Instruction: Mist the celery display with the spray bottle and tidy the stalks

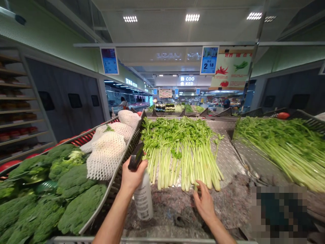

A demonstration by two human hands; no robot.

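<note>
My left hand is closed round the neck of a white spray bottle with a black trigger head. The bottle stands upright or nearly so over the grey-brown cloth; whether its base rests there I cannot tell. In front of both hands a wide row of celery lies with leaves at the far side and pale stalk ends towards me. At those near ends is my right hand, fingers apart and slightly bent, its fingertips beside or touching a stalk end.
Left of the celery, a black crate holds several white foam-netted items and broccoli. Textured metal shows right of the stalks. A mirror-like panel at right shows more celery. Price signs hang overhead; a distant person stands at left.
</note>
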